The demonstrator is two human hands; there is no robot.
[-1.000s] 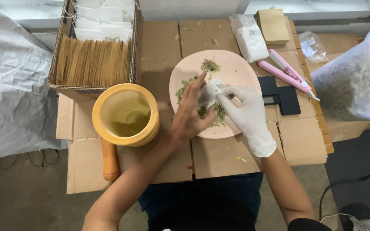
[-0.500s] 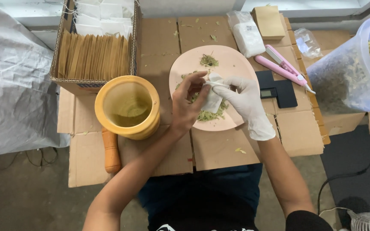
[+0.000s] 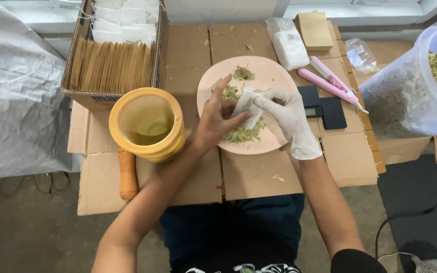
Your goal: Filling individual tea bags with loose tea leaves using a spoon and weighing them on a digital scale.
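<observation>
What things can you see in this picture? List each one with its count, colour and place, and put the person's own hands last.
Small bag: one, white, held over the plate by both hands.
Plate: one, pale pink, table centre.
Dried leaves: loose heaps, green, on the plate.
Mortar: one, yellow, left of the plate.
Pestle: one, orange-brown, lying below the mortar.
Cardboard box: one, brown, far left, holding brown envelopes and white bags.
Scale: one, black, right of the plate.
Sealer tool: one, pink, above the scale.
Tub of leaves: one, clear, far right.
Left hand: bare, gripping the bag.
Right hand: white glove, pinching the bag's top.
</observation>
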